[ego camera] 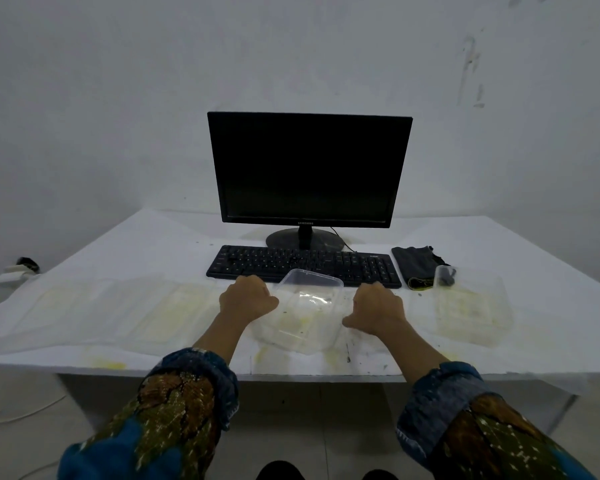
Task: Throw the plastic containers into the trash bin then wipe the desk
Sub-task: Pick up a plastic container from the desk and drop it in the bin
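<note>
Plastic box (303,313), clear and tilted, sits on the white desk (153,244) just in front of the keyboard (303,265). Left hand (246,297) and right hand (378,308) press on its two sides with fingers curled, holding it between them. Another plastic box (471,310) with yellow smears lies right of the keyboard, beside a dark cloth (416,266). Behind the keyboard stands a black screen (309,168)

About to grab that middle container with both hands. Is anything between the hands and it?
Nothing visible. The left hand and right hand flank the clear container, right at its sides. The keyboard lies just behind it. No trash bin is in view.
</note>
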Motion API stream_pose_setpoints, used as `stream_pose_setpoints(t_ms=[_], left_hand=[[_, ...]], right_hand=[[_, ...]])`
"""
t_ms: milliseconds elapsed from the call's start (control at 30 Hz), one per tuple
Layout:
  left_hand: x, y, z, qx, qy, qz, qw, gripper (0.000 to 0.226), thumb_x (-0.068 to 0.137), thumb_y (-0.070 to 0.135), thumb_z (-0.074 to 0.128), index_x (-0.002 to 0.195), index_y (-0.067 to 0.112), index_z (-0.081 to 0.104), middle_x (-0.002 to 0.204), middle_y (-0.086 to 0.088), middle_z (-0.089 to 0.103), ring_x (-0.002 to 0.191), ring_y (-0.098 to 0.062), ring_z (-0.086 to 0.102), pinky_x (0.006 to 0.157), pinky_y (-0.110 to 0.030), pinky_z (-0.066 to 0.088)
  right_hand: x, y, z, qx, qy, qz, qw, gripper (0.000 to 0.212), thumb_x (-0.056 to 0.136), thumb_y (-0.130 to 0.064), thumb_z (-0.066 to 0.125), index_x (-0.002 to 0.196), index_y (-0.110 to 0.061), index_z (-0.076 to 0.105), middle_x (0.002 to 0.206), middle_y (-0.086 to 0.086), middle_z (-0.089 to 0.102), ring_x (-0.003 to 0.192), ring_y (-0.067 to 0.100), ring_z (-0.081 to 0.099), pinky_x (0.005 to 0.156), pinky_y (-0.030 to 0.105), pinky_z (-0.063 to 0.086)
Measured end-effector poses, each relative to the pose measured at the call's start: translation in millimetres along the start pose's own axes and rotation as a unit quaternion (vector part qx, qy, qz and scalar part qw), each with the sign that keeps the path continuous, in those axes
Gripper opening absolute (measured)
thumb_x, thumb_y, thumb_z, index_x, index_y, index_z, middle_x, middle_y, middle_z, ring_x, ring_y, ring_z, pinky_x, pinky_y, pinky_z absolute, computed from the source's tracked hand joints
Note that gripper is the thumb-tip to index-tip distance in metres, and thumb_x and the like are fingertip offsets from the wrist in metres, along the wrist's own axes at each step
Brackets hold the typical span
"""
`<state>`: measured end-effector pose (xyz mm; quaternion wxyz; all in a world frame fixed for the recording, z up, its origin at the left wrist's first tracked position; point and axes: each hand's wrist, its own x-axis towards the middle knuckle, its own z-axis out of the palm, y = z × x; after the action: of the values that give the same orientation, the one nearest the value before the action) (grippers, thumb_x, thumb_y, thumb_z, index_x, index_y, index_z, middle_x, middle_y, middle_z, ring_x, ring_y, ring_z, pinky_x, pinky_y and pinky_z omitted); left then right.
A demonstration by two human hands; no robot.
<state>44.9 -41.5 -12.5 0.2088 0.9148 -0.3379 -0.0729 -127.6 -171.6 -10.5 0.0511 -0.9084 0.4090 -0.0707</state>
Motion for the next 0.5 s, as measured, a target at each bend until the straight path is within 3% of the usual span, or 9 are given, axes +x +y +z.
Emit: stream_pose_setpoints(t_ms=[133, 233, 333, 500], left_hand=[[1, 2, -5, -0.011, -0.057, -0.015, 0.998, 0.017, 0.076, 0.016, 0.057, 0.076, 0.006, 0.071, 0.071, -0.004, 0.069, 0.068, -0.022, 0.071, 0.074, -0.032, 0.059], [2, 3, -7, -0.016, -0.053, -0.014, 0.998, 0.017, 0.077, 0.012, 0.056, 0.075, 0.003, 0.071, 0.067, -0.006, 0.069, 0.063, -0.022, 0.071, 0.072, -0.032, 0.06], [3, 5, -8, -0.016, -0.036, -0.013, 0.999, 0.017, 0.078, 0.01, 0.057, 0.078, 0.002, 0.071, 0.071, -0.007, 0.071, 0.062, -0.022, 0.071, 0.072, -0.033, 0.06], [1, 7, -7, 0.033, -0.003, -0.007, 0.999, 0.012, 0.083, 0.012, 0.054, 0.082, 0.004, 0.063, 0.089, -0.009, 0.066, 0.077, -0.027, 0.069, 0.079, -0.034, 0.056]], right_hand=[[2, -1, -17, 0.039, 0.03, 0.014, 0.999, 0.032, 0.073, -0.033, 0.075, 0.083, -0.012, 0.053, 0.086, 0.005, 0.057, 0.076, 0.02, 0.055, 0.073, 0.031, 0.052], [4, -1, -30, 0.041, 0.027, 0.013, 0.999, 0.032, 0.076, -0.032, 0.074, 0.091, -0.008, 0.059, 0.097, 0.009, 0.062, 0.086, 0.024, 0.06, 0.078, 0.034, 0.054], [5, 1, -41, 0.025, 0.026, 0.008, 0.999, 0.039, 0.082, -0.03, 0.069, 0.11, -0.004, 0.058, 0.11, 0.012, 0.057, 0.099, 0.028, 0.06, 0.082, 0.036, 0.052], [6, 3, -53, -0.011, 0.051, -0.006, 0.999, 0.029, 0.09, -0.02, 0.057, 0.112, 0.0, 0.057, 0.112, 0.016, 0.057, 0.101, 0.032, 0.06, 0.077, 0.033, 0.046]])
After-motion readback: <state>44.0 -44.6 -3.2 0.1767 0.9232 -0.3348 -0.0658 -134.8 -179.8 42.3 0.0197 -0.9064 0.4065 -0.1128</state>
